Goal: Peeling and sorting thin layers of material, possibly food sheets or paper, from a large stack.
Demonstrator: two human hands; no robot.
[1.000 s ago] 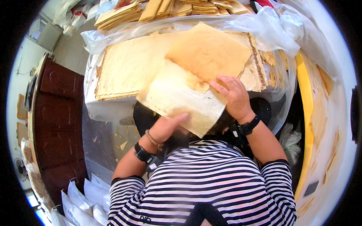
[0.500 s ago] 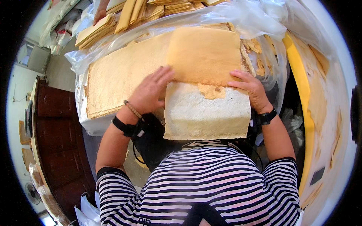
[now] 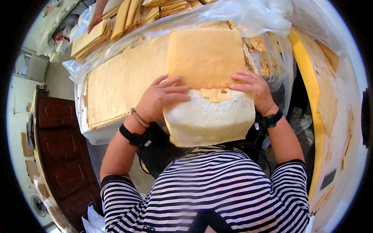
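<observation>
A smooth tan sheet (image 3: 206, 58) lies in front of me, over the right part of a stack of large, pale yellow sheets (image 3: 124, 77). A whitish sheet (image 3: 210, 120) extends from its near edge toward my body, its near end bowed downward. Where the two meet is a ragged tan patch (image 3: 217, 95). My left hand (image 3: 163, 95) rests with fingers spread across the left end of this join. At the right end, my right hand (image 3: 254, 87) lies with its fingers stretched out over the edge. Neither hand grips anything.
Clear plastic film (image 3: 248, 17) drapes around the stack. Folded tan sheets (image 3: 128, 17) are piled at the back, where another person's hand (image 3: 94, 21) touches them. Torn pieces (image 3: 264, 58) lie on the right. A yellow-edged board (image 3: 311, 97) stands at right, a dark wooden cabinet (image 3: 60, 143) at left.
My left hand has moved right and slightly nearer, onto the join. The whitish sheet's near end now bows more. My right hand stays by the right edge.
</observation>
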